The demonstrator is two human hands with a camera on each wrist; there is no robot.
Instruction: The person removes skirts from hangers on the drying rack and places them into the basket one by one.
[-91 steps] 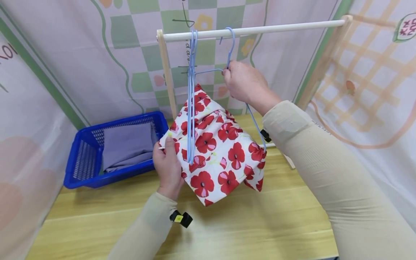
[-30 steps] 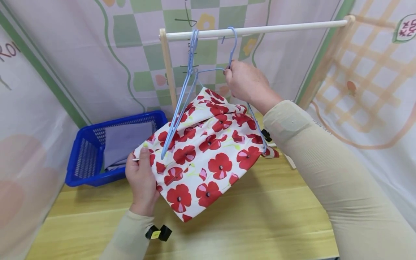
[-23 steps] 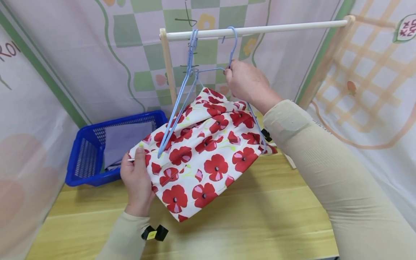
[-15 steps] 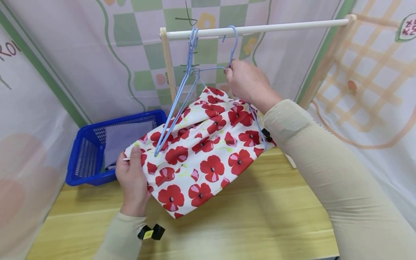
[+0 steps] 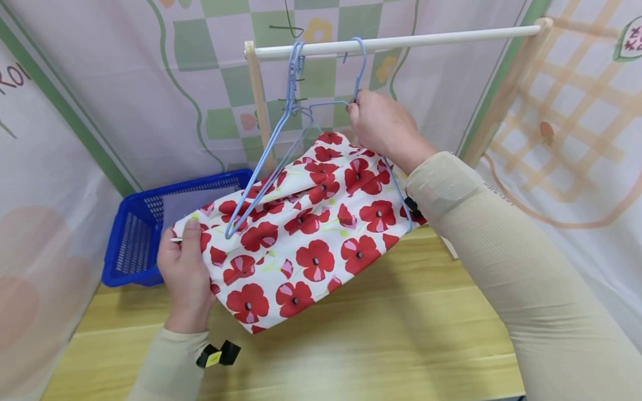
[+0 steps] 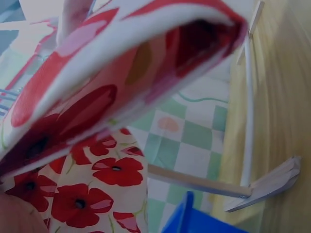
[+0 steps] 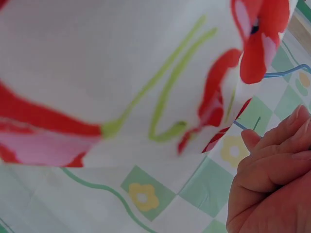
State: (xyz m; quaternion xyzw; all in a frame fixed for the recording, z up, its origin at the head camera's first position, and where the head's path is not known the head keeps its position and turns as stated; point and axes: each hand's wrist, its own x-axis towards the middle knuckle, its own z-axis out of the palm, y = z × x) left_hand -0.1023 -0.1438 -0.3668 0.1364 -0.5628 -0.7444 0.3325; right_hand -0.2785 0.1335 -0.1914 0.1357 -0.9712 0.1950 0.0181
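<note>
A blue wire hanger (image 5: pixel 360 72) hooks over the white rod (image 5: pixel 426 41), and my right hand (image 5: pixel 382 123) grips it just below the hook. A white cloth with red poppies (image 5: pixel 316 260) passes through this hanger, its right part behind the hanger's right side. My left hand (image 5: pixel 188 278) pinches the cloth's left end, thumb on top. Further blue hangers (image 5: pixel 261 161) hang together at the rod's left end and overlap the cloth. In the left wrist view, the poppy cloth (image 6: pixel 116 172) shows folded layers; the right wrist view has its underside (image 7: pixel 97 73) beside my curled right fingers (image 7: pixel 277 167).
Behind my left hand, a blue plastic basket (image 5: pixel 131 239) holds a folded grey-purple cloth (image 5: pixel 188 203). The rack's wooden posts (image 5: pixel 258 106) stand on the wood-grain table (image 5: pixel 381 334). Printed fabric walls (image 5: pixel 200 89) enclose the back and sides.
My left hand has moved left and slightly down, drawing the cloth further out through the hanger. The other hangers have swung left with it. My right hand has stayed on the hanger.
</note>
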